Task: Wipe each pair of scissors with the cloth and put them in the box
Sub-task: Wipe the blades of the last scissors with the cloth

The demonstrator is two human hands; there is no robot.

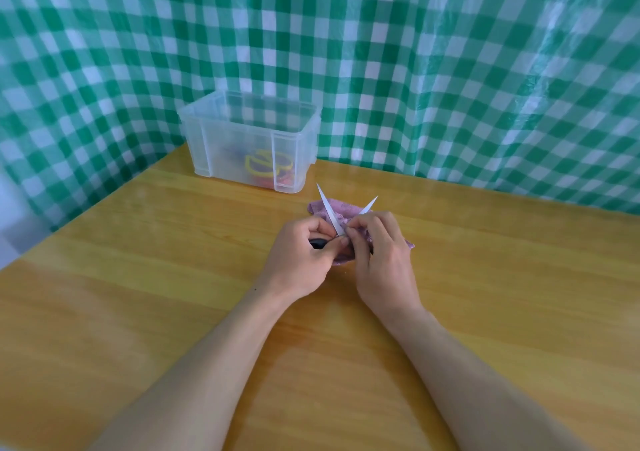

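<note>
The left hand (304, 253) is gripping the black handle of the steel scissors (328, 208), whose blades are spreading in a V toward 12 o'clock. The right hand (384, 260) is pinching the purple terry cloth (349, 213) against one blade. The translucent plastic box (239, 145) is sitting at 11 o'clock by the far edge of the wooden table (173, 277), which is stretching wide at 3 and 9 o'clock.

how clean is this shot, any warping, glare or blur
Head view: the wide lens bows the checked curtain toward the edges; glare streaks its upper right, and a pale sheen lies on the table; the scissors and cloth are sharp; the box walls haze its contents.
</note>
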